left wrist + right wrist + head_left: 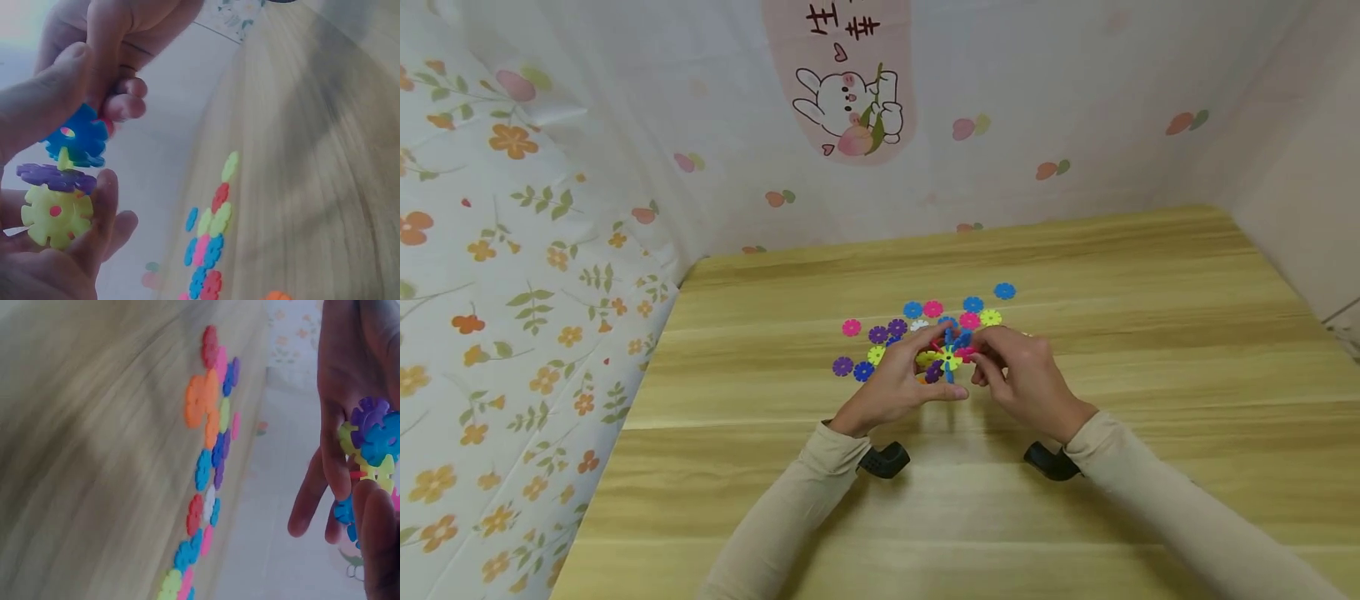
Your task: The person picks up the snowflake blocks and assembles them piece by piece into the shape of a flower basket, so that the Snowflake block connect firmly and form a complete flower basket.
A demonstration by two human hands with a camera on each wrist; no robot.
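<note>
My left hand holds a cluster of interlocking plastic snowflake discs between thumb and fingers, above the table. A yellow disc faces up in the middle of the cluster, with blue, purple and more yellow discs joined around it. At its right side my right hand pinches a pink disc between thumb and index finger, right at the cluster's edge. The left wrist view shows a blue disc, a purple disc and a pale yellow disc slotted together. Fingers hide part of the cluster.
Loose discs lie flat on the wooden table beyond and left of the hands, among them a purple disc, a pink disc and a blue disc. Orange discs show in the right wrist view. A patterned cloth hangs behind.
</note>
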